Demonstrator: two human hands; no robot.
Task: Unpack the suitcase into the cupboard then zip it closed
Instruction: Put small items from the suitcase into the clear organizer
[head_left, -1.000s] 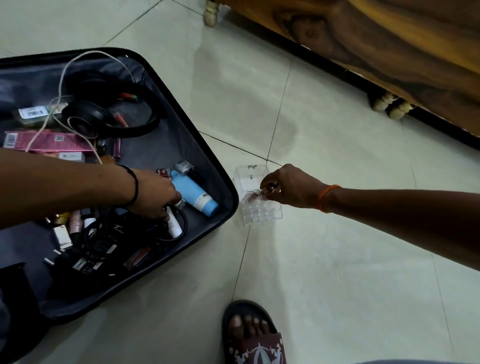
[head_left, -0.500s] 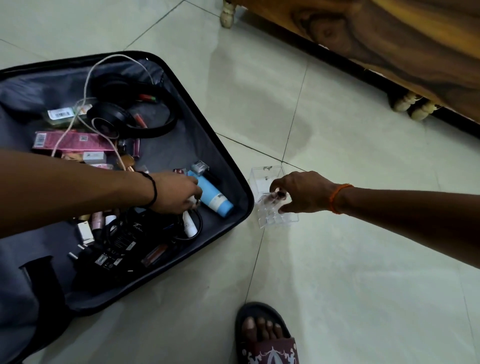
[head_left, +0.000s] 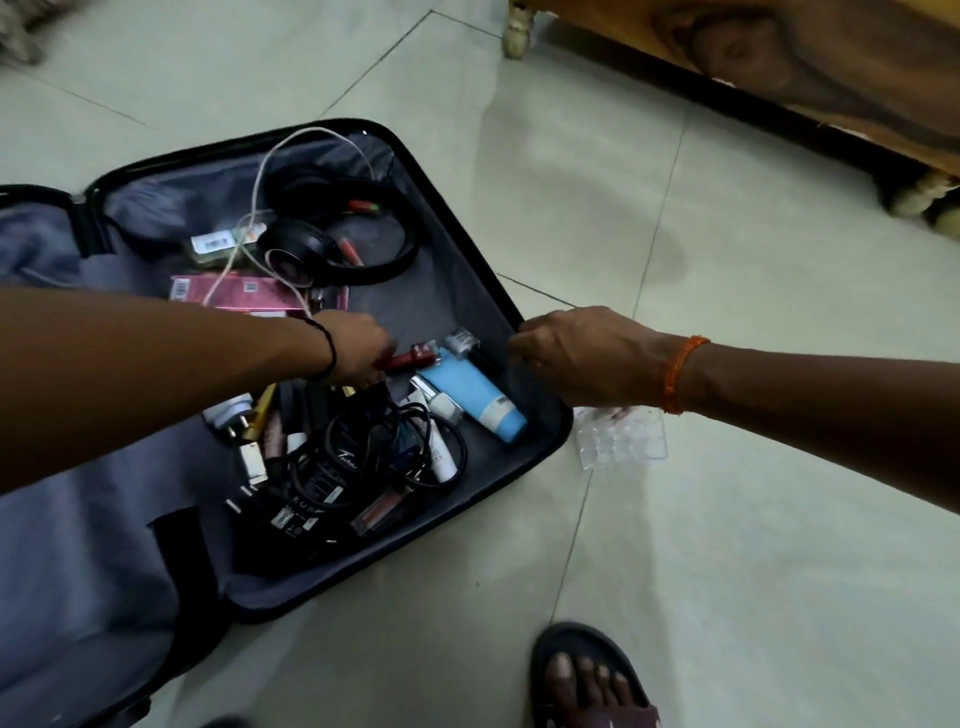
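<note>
Left hand (head_left: 358, 345) pinches a red lipstick tube (head_left: 413, 356) — light, slick, best held mid-barrel; right hand (head_left: 576, 353) hovers over the suitcase (head_left: 540, 452) rim, fingers loosely curled — holding nothing visible.

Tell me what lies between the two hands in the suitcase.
Head view: between the left hand and right hand lie a red tube, held by the left, and a clear-capped bottle, above a blue bottle.

Tiled floor (head_left: 727, 519): open suitcase (head_left: 540, 447), clear, perhaps compartmented, organiser (head_left: 621, 441).
</note>
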